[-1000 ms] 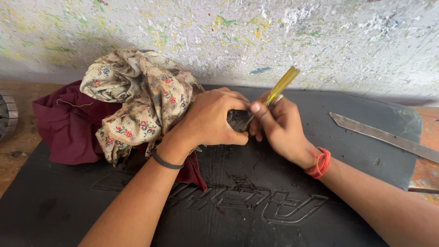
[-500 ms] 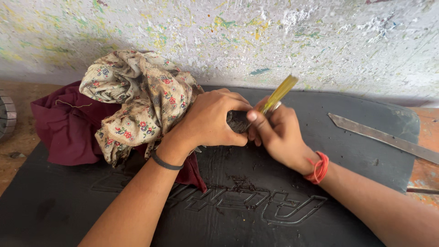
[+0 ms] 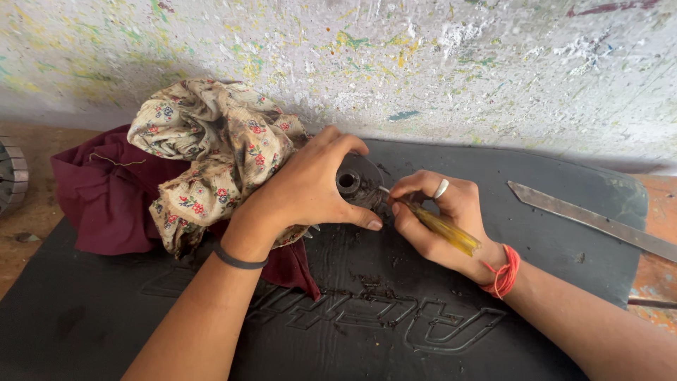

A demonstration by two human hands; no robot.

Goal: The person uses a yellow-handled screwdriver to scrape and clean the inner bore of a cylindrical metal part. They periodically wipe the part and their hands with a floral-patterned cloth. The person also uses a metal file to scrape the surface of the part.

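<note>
Left hand point(image 3: 307, 190) is gripping a round metal part point(image 3: 355, 182) on black mat point(image 3: 423, 331); right hand point(image 3: 441, 215) fingers are clenching a yellow-handled screwdriver point(image 3: 441, 229), tip at part, w/ floral cloth point(image 3: 211, 155) beside.

The left hand point(image 3: 310, 190) grips a round dark metal part point(image 3: 356, 182) on a black rubber mat point(image 3: 352, 324); the right hand point(image 3: 437, 219) holds a yellow-handled screwdriver point(image 3: 441, 227) against it, beside floral cloth point(image 3: 211, 155).

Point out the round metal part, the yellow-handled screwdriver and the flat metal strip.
round metal part point(image 3: 350, 182), head view, on its face beside the centre hole
yellow-handled screwdriver point(image 3: 446, 231), head view, on the yellow handle
flat metal strip point(image 3: 585, 219), head view, mid-length of the blade
</note>
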